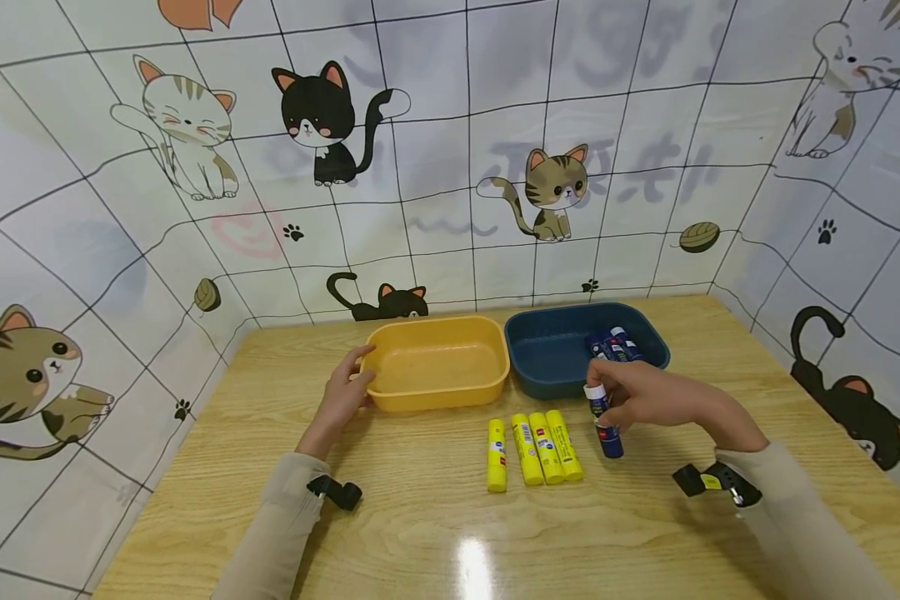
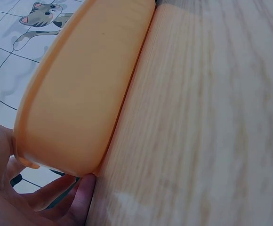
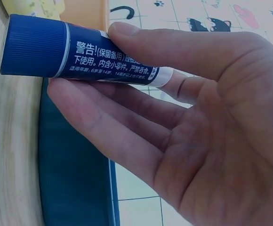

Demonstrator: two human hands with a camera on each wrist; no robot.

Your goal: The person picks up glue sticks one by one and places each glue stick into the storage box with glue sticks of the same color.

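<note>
My right hand (image 1: 656,396) pinches a blue glue stick (image 1: 610,440) between thumb and fingers, just in front of the dark blue bin (image 1: 547,387). In the right wrist view, white print runs along the glue stick (image 3: 108,56), with its ribbed blue cap pointing left. Several blue glue sticks (image 1: 621,343) lie inside the dark blue bin. My left hand (image 1: 340,393) grips the left end of the yellow bin (image 1: 438,397), which has nothing inside. In the left wrist view, the thumb is at the bin's (image 2: 80,94) rim and the fingers are near its base.
Three yellow glue sticks (image 1: 546,450) lie side by side on the wooden table (image 1: 405,500), in front of the bins. Another yellow glue stick (image 1: 497,457) lies slightly left of them. A wall covering (image 1: 435,150) with cat drawings stands behind the bins and along both sides.
</note>
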